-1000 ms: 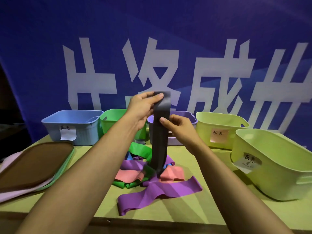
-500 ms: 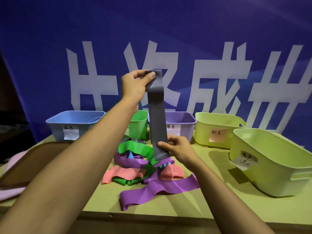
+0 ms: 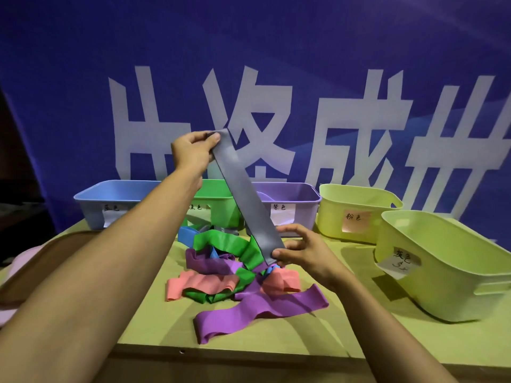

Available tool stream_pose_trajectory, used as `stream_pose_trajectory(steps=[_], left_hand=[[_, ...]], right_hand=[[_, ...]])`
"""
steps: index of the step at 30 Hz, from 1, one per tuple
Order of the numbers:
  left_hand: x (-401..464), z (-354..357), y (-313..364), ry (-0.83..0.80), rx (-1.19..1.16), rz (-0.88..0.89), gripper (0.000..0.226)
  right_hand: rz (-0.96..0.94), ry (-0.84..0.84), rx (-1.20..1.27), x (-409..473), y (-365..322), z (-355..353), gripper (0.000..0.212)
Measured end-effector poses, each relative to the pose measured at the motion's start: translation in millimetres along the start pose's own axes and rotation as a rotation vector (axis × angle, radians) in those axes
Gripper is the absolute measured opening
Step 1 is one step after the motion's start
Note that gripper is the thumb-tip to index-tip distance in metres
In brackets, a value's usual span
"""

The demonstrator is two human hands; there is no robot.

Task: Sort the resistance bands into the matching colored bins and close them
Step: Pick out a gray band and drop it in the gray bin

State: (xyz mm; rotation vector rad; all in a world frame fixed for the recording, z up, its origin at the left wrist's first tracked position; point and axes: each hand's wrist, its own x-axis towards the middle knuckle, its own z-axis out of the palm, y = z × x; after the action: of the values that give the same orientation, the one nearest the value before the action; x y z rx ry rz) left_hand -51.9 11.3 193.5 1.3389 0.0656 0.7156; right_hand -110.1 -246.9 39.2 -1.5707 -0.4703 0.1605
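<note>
A grey resistance band (image 3: 246,197) stretches slantwise above the table. My left hand (image 3: 193,150) pinches its top end high up. My right hand (image 3: 304,250) pinches its lower end just above the pile. The pile holds green bands (image 3: 221,240), purple bands (image 3: 260,308), pink bands (image 3: 199,283) and a blue band (image 3: 185,234). Along the back stand a blue bin (image 3: 116,200), a green bin (image 3: 218,208), a purple bin (image 3: 290,203) and a yellow-green bin with a pink label (image 3: 356,214). A larger yellow-green bin with a grey-word label (image 3: 442,266) sits at the right.
Stacked lids, brown (image 3: 55,250) over pink (image 3: 11,275), lie at the table's left edge. The table's front edge (image 3: 249,355) runs close to me. A blue banner with white characters (image 3: 276,92) hangs behind the bins.
The grey band has come fully off the pile and now slants; my left hand drifted left with the top end while my right hand carried the bottom end rightward.
</note>
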Motion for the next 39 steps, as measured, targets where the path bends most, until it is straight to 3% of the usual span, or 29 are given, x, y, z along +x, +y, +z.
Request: stream_pose_trajectory(steps=[6, 10, 15, 21, 26, 31, 39], left_hand=[[1, -14, -39, 0.044, 0.019, -0.122, 0.023], [-7, -16, -61, -0.006, 0.096, -0.152, 0.022], [-25, -8, -87, -0.155, 0.14, -0.206, 0.023], [-58, 2, -113, -0.366, 0.176, -0.317, 0.02], [-82, 9, -113, -0.465, 0.09, -0.367, 0.014], [-83, 14, -97, -0.439, -0.041, -0.316, 0.019], [-76, 12, -95, -0.338, -0.015, -0.193, 0.03]], right_hand=[[-0.114, -0.025, 0.111, -5, -19, 0, 0.022], [-0.149, -0.156, 0.049, -10, -43, -2, 0.044], [-0.343, 0.078, -0.228, 11, -69, 3, 0.008], [-0.443, 0.257, -0.313, 34, -81, 6, 0.009], [-0.335, 0.255, -0.236, 41, -80, 5, 0.007], [-0.238, 0.363, -0.202, 43, -61, -3, 0.015], [-0.145, 0.172, -0.289, 34, -18, 0, 0.015]])
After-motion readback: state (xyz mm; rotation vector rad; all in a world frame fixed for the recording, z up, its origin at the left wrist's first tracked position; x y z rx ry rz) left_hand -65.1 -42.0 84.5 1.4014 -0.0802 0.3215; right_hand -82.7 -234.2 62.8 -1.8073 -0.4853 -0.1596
